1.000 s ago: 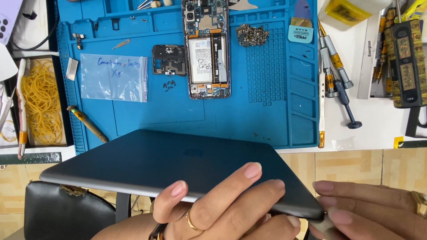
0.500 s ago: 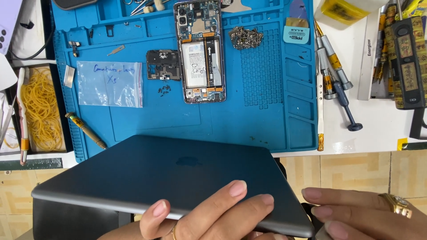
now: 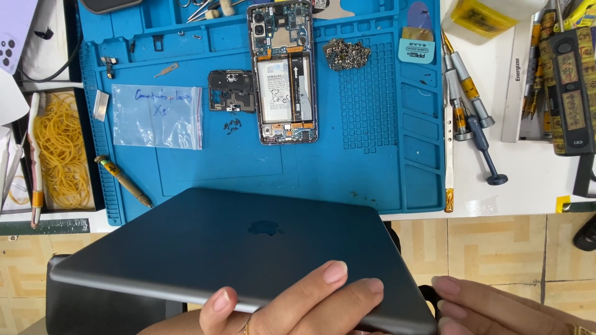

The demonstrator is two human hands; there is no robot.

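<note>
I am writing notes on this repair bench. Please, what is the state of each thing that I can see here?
Tablet: back side up, held above the bench edge.
Left hand: fingers over the tablet's near edge.
Right hand: beside the tablet's corner; grip hidden.
Phone: opened, back cover off, battery showing.
Plastic bag: flat on the blue mat, zip shut.
Screws: loose, in a pile.
Rubber bands: heaped in a tray.

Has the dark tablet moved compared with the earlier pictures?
Yes. The dark tablet has tilted: its far edge now lies closer to the blue mat, covering the mat's near edge. The left hand holds it.
</note>
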